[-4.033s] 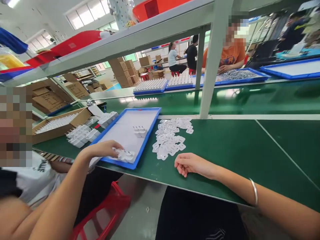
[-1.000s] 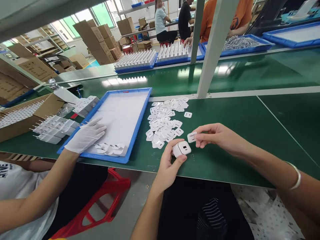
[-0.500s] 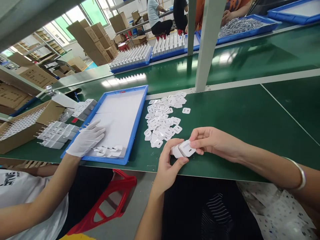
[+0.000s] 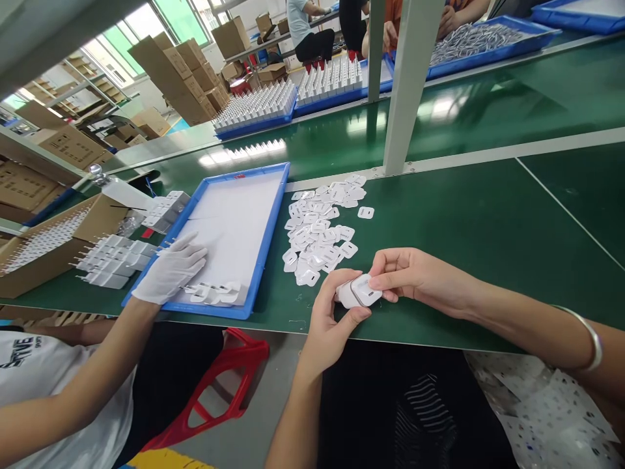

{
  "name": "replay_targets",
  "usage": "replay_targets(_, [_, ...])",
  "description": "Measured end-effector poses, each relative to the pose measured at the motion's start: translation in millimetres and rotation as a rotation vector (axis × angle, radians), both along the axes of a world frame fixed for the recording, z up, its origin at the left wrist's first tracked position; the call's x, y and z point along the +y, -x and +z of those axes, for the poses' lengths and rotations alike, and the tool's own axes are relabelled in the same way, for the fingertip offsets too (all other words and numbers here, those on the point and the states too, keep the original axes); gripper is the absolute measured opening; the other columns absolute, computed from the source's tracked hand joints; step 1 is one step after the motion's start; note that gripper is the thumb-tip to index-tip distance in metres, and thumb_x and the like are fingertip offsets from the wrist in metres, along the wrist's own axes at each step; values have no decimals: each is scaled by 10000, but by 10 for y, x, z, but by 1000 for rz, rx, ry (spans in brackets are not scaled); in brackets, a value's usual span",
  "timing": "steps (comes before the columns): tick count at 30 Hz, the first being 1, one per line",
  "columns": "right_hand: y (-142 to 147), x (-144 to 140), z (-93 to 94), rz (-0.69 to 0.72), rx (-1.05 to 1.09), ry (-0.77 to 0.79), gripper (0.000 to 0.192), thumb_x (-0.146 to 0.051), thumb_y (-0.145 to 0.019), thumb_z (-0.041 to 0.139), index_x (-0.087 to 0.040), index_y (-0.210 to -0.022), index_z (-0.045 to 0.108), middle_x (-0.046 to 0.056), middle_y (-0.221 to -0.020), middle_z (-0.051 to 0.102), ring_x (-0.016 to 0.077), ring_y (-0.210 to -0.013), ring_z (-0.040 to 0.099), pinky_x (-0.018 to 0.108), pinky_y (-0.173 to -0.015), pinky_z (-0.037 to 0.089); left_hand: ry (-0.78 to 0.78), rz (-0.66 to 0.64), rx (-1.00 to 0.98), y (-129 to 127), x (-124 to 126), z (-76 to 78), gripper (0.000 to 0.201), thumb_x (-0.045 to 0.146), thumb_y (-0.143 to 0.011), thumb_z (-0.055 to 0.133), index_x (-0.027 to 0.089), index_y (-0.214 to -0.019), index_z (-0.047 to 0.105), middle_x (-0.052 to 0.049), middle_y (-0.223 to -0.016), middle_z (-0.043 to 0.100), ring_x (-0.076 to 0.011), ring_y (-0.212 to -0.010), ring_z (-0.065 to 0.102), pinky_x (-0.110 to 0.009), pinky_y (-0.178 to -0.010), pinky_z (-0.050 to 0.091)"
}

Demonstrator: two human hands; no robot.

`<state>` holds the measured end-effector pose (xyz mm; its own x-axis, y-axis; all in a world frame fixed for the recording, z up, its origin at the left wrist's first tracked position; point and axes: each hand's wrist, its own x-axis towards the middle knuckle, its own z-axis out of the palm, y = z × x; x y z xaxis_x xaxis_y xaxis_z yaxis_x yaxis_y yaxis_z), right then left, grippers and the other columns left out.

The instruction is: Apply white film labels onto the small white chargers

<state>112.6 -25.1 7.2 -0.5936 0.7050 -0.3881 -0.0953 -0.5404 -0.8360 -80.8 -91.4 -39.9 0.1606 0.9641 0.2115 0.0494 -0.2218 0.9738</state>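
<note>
Left fingers (image 4: 355, 319) grasp a partly hidden block (image 4: 347, 296); right fingers (image 4: 387, 281) pinch a plate (image 4: 364, 290), covering its edge.

A red stool (image 4: 249, 363) stands on grey floor (image 4: 239, 436), bright windows (image 4: 183, 26) beyond

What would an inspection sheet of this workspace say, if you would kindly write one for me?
Surface: glossy green tabletop; faint pale marks towards the front.
Things in hand: white rounded plastic block, with a white slotted plastic cover at its end; seating unclear.
Clutter: loose pile of white rounded-square slotted plates, one lying apart.
Hands: bare left hand grips the block; bare right hand pinches the cover.
Cables: nothing certain; grey looped pieces in a flat blue tray cannot be identified.
Surroundings: co-worker's white-gloved hand at a blue-rimmed tray with white lining; brown cardboard box of white pronged pieces; red plastic stool.
</note>
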Motion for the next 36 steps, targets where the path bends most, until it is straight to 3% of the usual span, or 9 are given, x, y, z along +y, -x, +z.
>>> replay_targets(9, [-6,-34,16,-21,-79,-150,235,-273,-700,853,-177,-722,639,-43,-569,563,98,-578,510,249,-613,398,3,-2,6,1,2,-10,399,286,-879,700,290,-1265,597,-61,-1206,598,-207,-1079,561,-292,-875,476])
replay_targets(25, [13,-95,25,-82,-101,-286,264,-316,-714,851,-185,-746,624,-12,-687,622,111,-614,539,247,-602,424,-2,25,-1,-13,8,-15,397,296,-866,715,281,-1247,603,-69,-1195,608,-219,-1097,579,-327,-906,507])
replay_targets(36, [25,-155,-8,-112,-190,-415,237,-342,-750,822,-204,-770,631,3,-720,624,150,-680,565,279,-635,450,-52,-6,-36,-15,23,-27,409,185,-844,734,297,-1220,618,-61,-1239,593,-229,-1190,543,-373,-990,469])
